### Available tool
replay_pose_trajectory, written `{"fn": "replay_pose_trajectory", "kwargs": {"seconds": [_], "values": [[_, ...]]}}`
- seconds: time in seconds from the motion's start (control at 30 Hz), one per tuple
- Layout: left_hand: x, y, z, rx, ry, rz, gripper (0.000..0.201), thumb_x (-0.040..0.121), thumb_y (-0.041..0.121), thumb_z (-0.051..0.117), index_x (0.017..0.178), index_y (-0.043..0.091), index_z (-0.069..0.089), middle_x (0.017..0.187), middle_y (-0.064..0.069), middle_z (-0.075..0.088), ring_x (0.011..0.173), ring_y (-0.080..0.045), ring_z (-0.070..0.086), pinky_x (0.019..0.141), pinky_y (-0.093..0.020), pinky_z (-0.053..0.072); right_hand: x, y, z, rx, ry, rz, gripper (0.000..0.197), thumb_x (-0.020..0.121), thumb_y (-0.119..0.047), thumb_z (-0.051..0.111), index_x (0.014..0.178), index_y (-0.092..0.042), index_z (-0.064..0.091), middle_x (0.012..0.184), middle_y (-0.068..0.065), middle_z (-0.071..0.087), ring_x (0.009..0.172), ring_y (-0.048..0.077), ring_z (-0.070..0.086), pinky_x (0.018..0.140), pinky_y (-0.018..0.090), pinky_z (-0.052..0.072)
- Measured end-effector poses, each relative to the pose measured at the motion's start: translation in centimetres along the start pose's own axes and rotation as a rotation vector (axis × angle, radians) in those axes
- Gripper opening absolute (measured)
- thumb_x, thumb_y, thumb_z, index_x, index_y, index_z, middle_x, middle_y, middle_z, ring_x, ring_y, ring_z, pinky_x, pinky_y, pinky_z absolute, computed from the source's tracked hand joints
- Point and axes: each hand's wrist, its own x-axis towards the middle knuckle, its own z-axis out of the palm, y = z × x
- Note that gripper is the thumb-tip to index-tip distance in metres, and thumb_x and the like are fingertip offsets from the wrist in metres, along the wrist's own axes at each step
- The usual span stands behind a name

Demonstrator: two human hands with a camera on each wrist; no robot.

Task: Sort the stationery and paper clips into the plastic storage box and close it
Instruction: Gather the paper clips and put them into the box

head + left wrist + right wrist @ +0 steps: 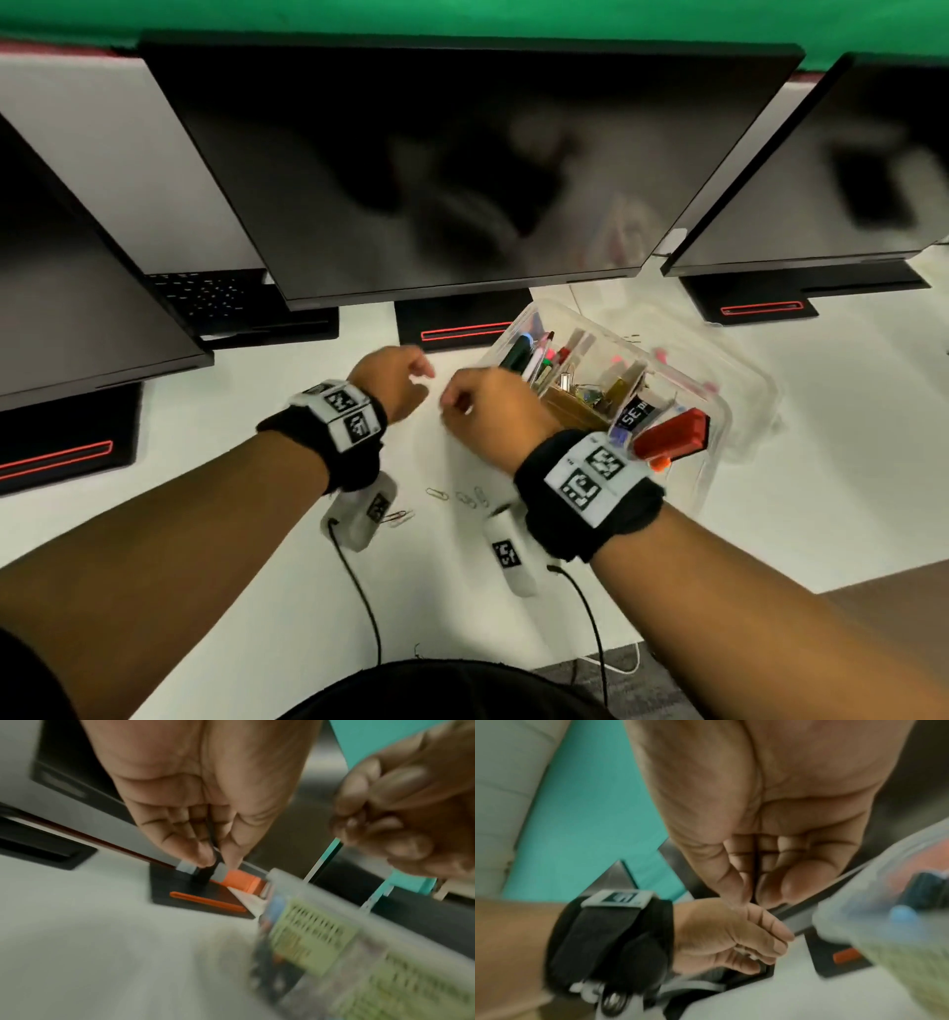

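The clear plastic storage box stands open right of centre, its compartments holding pens, metal clips and a red stapler. Its lid lies folded back to the right. Several loose paper clips lie on the white table below my wrists. My left hand hovers just left of the box with fingertips pinched; the right wrist view shows small pale glints, apparently paper clips, in its curled fingers. My right hand is close beside it, fingers curled against the thumb, nothing visible in them. The box is blurred here.
Three dark monitors on black stands line the back of the table. Two white tagged devices with black cables lie near the front. The table's right front edge drops to a brown floor.
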Motion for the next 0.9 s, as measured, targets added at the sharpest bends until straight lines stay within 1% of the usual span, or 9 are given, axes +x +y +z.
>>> {"fn": "replay_pose_trajectory", "kwargs": {"seconds": [0.07,0.17,0.23,0.3,0.43,0.6,0.7,0.83,0.9], "values": [[-1.2,-3.1,1.1,0.196,-0.19,-0.066,0.039,0.077,0.028,0.073,0.113,0.019,0.06,0.119,-0.006,0.059,0.109,-0.023,0.057,0.091,-0.028,0.042,-0.2,0.1,3.4,-0.118,-0.203,-0.024,0.029,0.084,-0.02,0.063,0.113,-0.014,0.063,0.116,0.009,0.061,0.106,0.025,0.058,0.09,0.03,0.046],[-3.6,-6.3,2.5,0.336,-0.421,-0.193,0.085,0.059,0.042,0.084,0.13,0.021,0.042,0.128,-0.009,0.044,0.117,-0.028,0.051,0.098,-0.036,0.045,-0.5,2.4,7.8,-0.235,-0.408,0.15,0.081,0.072,-0.033,0.078,0.139,-0.013,0.036,0.136,0.015,0.039,0.118,0.032,0.05,0.096,0.035,0.045],[-4.9,-7.8,3.1,0.367,-0.459,-0.235,0.107,0.05,0.044,0.089,0.138,0.021,0.031,0.132,-0.011,0.038,0.12,-0.031,0.049,0.099,-0.041,0.045,-0.8,4.0,9.1,-0.215,-0.465,0.274,0.105,0.065,-0.034,0.084,0.146,-0.015,0.02,0.146,0.018,0.022,0.128,0.035,0.043,0.102,0.039,0.043],[-5.8,-8.6,3.6,0.373,-0.449,-0.243,0.117,0.045,0.041,0.091,0.14,0.023,0.026,0.133,-0.011,0.034,0.121,-0.032,0.047,0.1,-0.043,0.046,-1.2,5.1,9.9,-0.144,-0.471,0.347,0.112,0.063,-0.03,0.086,0.147,-0.017,0.014,0.152,0.018,0.011,0.132,0.036,0.039,0.107,0.04,0.04],[-6.1,-9.2,4.3,0.29,-0.404,-0.23,0.112,0.048,0.028,0.092,0.139,0.021,0.028,0.132,-0.01,0.033,0.119,-0.03,0.049,0.099,-0.041,0.048,-1.0,5.3,11.8,-0.066,-0.404,0.352,0.103,0.062,-0.023,0.086,0.143,-0.018,0.021,0.149,0.017,0.016,0.124,0.034,0.048,0.102,0.036,0.045],[-6.2,-8.9,5.5,0.075,-0.327,-0.218,0.082,0.061,0.016,0.086,0.129,0.015,0.04,0.127,-0.007,0.043,0.104,-0.02,0.055,0.089,-0.031,0.048,0.3,4.6,13.2,0.021,-0.311,0.322,0.08,0.066,-0.016,0.083,0.132,-0.012,0.038,0.133,0.014,0.039,0.114,0.029,0.052,0.093,0.029,0.046],[-5.9,-8.6,6.3,0.03,-0.292,-0.177,0.069,0.066,0.014,0.081,0.124,0.013,0.044,0.122,-0.007,0.047,0.093,-0.017,0.052,0.085,-0.027,0.046,1.3,3.9,13.9,0.035,-0.284,0.286,0.069,0.068,-0.012,0.081,0.127,-0.007,0.045,0.127,0.014,0.044,0.11,0.029,0.054,0.092,0.03,0.048],[-5.6,-8.4,7.0,-0.015,-0.252,-0.134,0.048,0.076,0.008,0.07,0.119,0.01,0.049,0.112,-0.009,0.054,0.081,-0.016,0.052,0.069,-0.02,0.044,2.5,3.4,15.1,-0.005,-0.228,0.215,0.039,0.08,-0.011,0.068,0.116,-0.005,0.057,0.121,0.015,0.054,0.107,0.027,0.056,0.081,0.021,0.039],[-5.7,-8.6,7.0,-0.099,-0.222,-0.154,0.041,0.08,0.005,0.064,0.118,0.009,0.051,0.103,-0.008,0.056,0.077,-0.016,0.054,0.065,-0.019,0.047,2.8,3.5,15.3,0.003,-0.222,0.203,0.035,0.081,-0.011,0.066,0.116,-0.006,0.059,0.121,0.015,0.056,0.108,0.026,0.056,0.083,0.02,0.039]]}}
